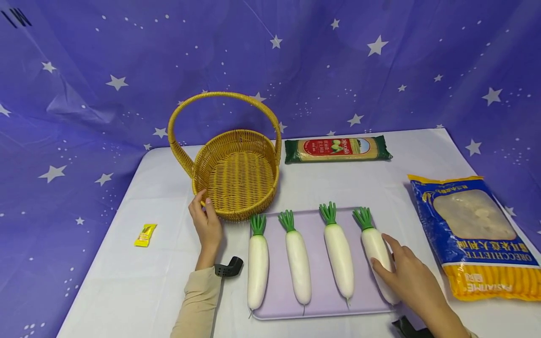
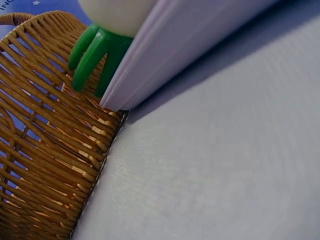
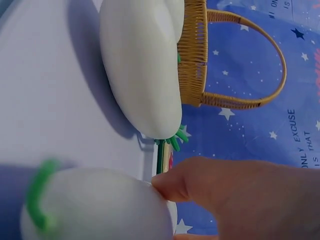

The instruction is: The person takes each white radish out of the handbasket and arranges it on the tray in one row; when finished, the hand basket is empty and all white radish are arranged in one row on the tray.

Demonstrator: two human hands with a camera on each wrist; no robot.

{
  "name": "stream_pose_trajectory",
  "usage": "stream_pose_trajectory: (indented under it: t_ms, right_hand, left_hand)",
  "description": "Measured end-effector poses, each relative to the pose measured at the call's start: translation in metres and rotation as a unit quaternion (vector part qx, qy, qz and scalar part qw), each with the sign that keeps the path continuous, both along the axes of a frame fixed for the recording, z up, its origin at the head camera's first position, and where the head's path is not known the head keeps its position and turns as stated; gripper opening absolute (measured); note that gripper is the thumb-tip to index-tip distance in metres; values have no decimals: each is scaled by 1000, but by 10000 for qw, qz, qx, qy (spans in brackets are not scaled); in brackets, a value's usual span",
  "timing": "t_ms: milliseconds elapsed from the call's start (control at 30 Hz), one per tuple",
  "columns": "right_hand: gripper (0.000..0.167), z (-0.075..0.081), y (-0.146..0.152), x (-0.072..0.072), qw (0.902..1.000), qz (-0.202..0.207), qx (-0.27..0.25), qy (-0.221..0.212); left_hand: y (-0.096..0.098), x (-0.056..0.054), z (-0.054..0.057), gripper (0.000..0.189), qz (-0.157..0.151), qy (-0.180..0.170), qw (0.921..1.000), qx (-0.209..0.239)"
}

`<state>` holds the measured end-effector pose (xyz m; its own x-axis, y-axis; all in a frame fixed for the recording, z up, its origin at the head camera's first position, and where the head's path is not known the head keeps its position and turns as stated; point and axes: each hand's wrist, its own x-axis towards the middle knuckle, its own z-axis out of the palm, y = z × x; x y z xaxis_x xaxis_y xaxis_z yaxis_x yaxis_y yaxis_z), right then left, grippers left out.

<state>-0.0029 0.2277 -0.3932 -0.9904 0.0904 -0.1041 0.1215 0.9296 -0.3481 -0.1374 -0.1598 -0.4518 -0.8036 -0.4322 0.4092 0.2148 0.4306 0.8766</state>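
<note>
Four white radishes with green tops lie side by side on a lilac tray: the leftmost radish (image 1: 258,272), two middle radishes (image 1: 298,267) (image 1: 339,260) and the rightmost radish (image 1: 377,246). My right hand (image 1: 407,277) grips the rightmost one around its body, thumb on its left side. In the right wrist view that thumb (image 3: 172,185) presses against the white radish (image 3: 100,205). My left hand (image 1: 207,225) holds the near-left rim of a yellow wicker basket (image 1: 236,216), which stands behind the tray (image 1: 314,313). The left wrist view shows the basket's woven side (image 2: 45,125), with the hand itself out of sight.
A small yellow-wrapped candy (image 1: 145,235) lies left of the basket. Toward the back edge is a long pasta packet (image 1: 338,149). A blue and orange pasta bag (image 1: 475,234) lies on the right. Behind the white table hangs a purple star-patterned cloth (image 1: 296,70).
</note>
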Motion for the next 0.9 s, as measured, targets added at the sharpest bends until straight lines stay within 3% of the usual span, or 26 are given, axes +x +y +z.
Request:
stream_pose_trajectory:
  t_ms: [433,767,900]
  right_hand:
    - [100,-1,3,-2,9970,365,94,-683]
    - [103,2,3,-1,9969,386,107,-671]
    - [96,7,4,-2,9986,345,64,-392]
  left_hand:
    - [0,0,0,36,108,32,9998,-139]
    - [0,1,1,36,68,-18,9999,-117]
    - [0,1,1,36,60,-23,9999,-89]
